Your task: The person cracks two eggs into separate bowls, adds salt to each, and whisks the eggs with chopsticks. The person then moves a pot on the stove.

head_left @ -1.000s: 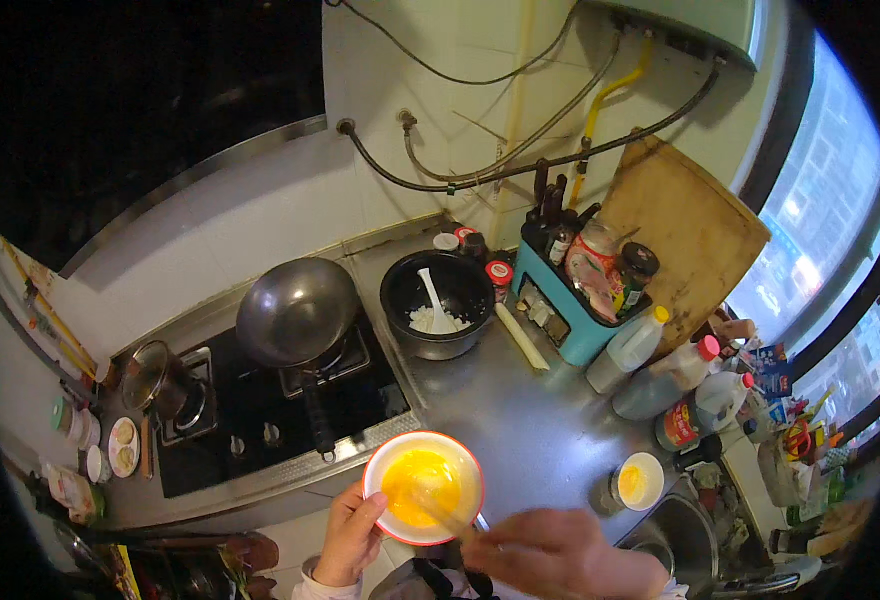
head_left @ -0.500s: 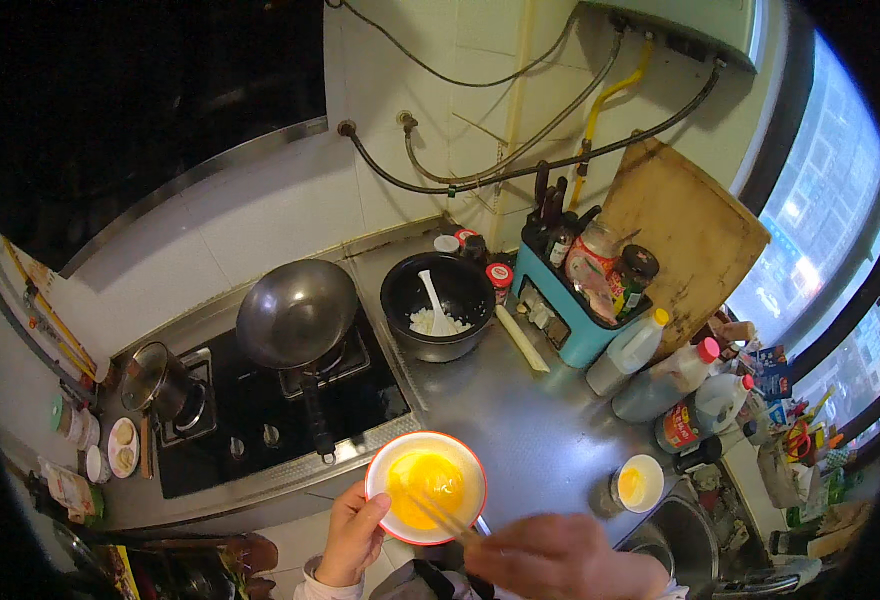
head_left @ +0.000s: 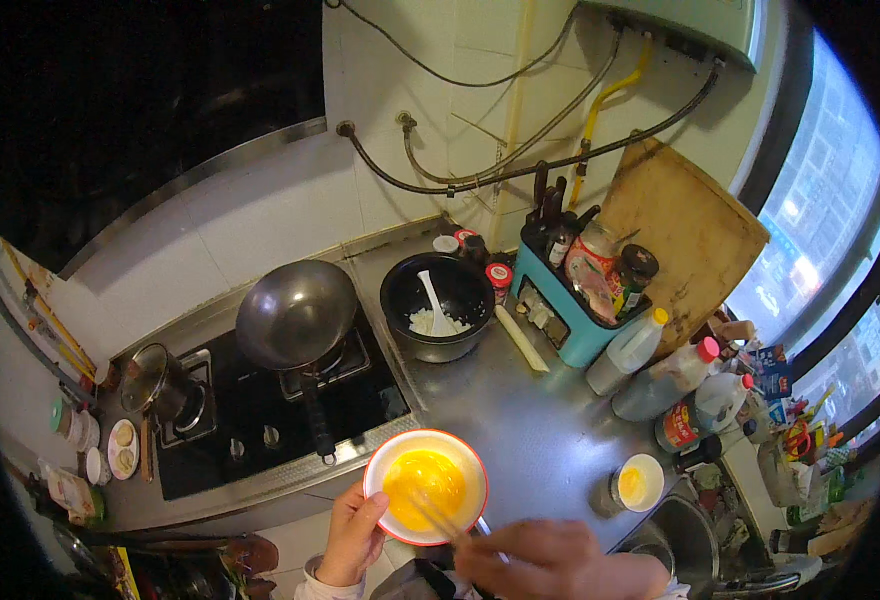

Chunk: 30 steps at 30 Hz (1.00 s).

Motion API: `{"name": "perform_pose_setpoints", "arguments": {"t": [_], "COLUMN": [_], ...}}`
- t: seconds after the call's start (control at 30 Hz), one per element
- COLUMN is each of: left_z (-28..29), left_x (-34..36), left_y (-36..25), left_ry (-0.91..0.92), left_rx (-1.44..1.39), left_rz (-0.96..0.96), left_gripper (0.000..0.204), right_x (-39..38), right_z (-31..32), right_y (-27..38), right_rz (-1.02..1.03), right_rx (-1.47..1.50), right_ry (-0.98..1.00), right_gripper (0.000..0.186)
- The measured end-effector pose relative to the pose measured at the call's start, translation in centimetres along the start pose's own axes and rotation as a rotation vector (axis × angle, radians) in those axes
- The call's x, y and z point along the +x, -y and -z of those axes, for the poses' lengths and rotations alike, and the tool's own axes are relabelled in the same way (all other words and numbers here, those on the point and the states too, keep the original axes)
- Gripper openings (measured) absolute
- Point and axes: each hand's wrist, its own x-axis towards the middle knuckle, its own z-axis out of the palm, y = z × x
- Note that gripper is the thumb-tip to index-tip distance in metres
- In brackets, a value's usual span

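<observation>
My left hand (head_left: 353, 530) grips the rim of a white bowl with a red edge (head_left: 371, 478), thumb over the lip, just in front of the counter. Yellow beaten egg (head_left: 422, 480) lies inside it. A pair of chopsticks (head_left: 438, 517) dips into the egg, held by my closed right hand (head_left: 550, 555), which is partly smeared by motion. To the right, at the counter's edge near the sink, stands a small white cup (head_left: 653, 484) with some yellow egg in it.
A wok (head_left: 297, 312) and a lidded pot (head_left: 160, 385) sit on the black gas stove (head_left: 250, 400). Beside them is a black pot (head_left: 420, 345) with rice and a white paddle. A scallion stalk (head_left: 522, 338), blue rack (head_left: 570, 335), bottles (head_left: 665, 380), and sink (head_left: 695, 535) are rightward.
The chopsticks and my right hand have shifted slightly left, stirring the egg. My left hand and the bowl stay nearly in place.
</observation>
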Motion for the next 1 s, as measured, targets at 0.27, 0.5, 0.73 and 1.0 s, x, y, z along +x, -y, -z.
{"name": "perform_pose_setpoints", "arguments": {"t": [0.27,0.5,0.73,1.0], "left_z": [0.8,0.8,0.8,0.6], "left_x": [-0.1,0.0,-0.5,-0.5], "left_y": [0.3,0.3,0.1,0.2], "left_ry": [-0.042,-0.023,-0.047,-0.026], "left_rx": [0.071,0.112,0.084,0.063], "left_rz": [0.000,-0.025,-0.034,-0.054], "left_gripper": [0.051,0.053,0.052,0.052], "right_x": [-1.1,-1.0,0.5,0.6], "right_z": [-1.4,-1.3,-0.2,-1.5], "right_y": [-0.6,-0.3,-0.1,0.0], "right_rz": [-0.394,-0.316,-0.018,-0.061], "right_rx": [0.257,0.175,0.036,0.051], "right_ry": [0.038,0.026,0.029,-0.089], "right_gripper": [0.029,0.029,0.030,0.029]}}
